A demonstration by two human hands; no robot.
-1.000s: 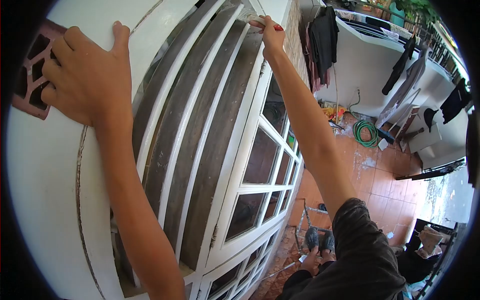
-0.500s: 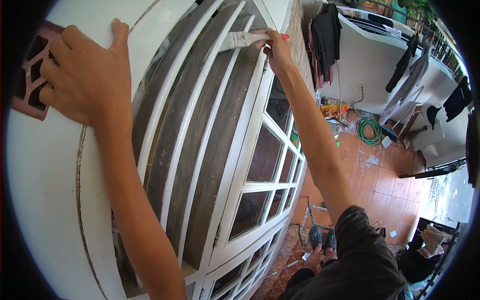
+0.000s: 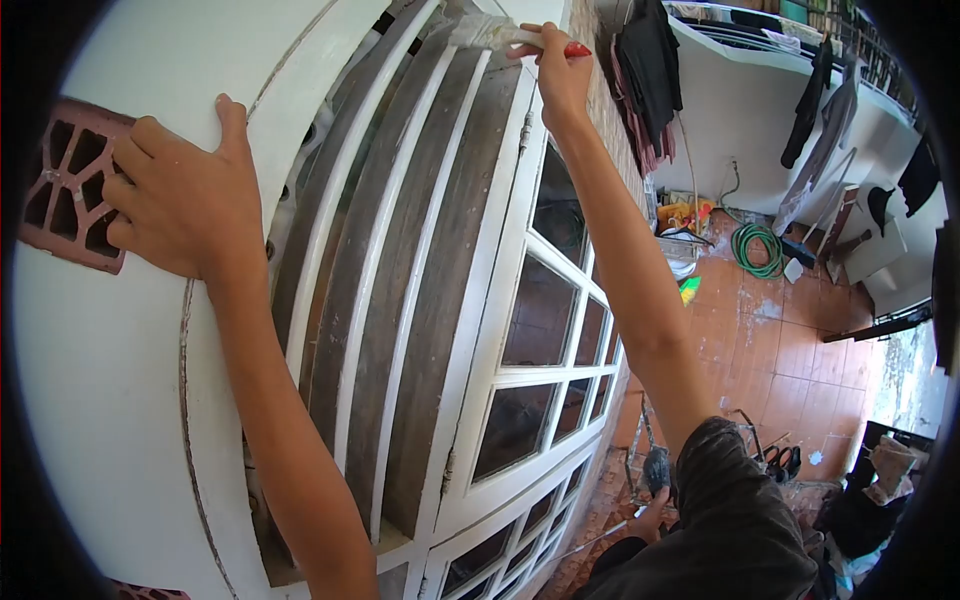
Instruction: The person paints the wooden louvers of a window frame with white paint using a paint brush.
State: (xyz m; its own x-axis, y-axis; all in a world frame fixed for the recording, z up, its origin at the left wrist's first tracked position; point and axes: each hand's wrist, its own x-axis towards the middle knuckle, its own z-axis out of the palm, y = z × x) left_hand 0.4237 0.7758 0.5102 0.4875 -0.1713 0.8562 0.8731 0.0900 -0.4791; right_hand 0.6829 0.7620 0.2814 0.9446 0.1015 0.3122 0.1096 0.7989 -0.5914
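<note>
My right hand (image 3: 562,70) grips a paintbrush (image 3: 530,40) with a white handle and red tip. Its pale, paint-coated bristles lie across the upper end of the white-edged slats (image 3: 395,215) set in the frame. On the left, my left hand (image 3: 185,195) braces against the white wall (image 3: 100,370), fingers bent over the edge of a reddish ventilation block (image 3: 75,185) and thumb stretched out. The fingertips are partly hidden in its holes. Below the slats is a white-framed door with glass panes (image 3: 535,310).
Far below lies a tiled floor (image 3: 750,330) with a coiled green hose (image 3: 757,250). One foot (image 3: 655,510) shows near a metal frame (image 3: 632,465). Dark clothes (image 3: 650,75) hang beside the brick wall edge, and more hang at the far right.
My right hand has moved slightly up, carrying the paintbrush towards the top corner of the slats. The view has shifted, so more of the ventilation block shows. My left hand keeps its place on it.
</note>
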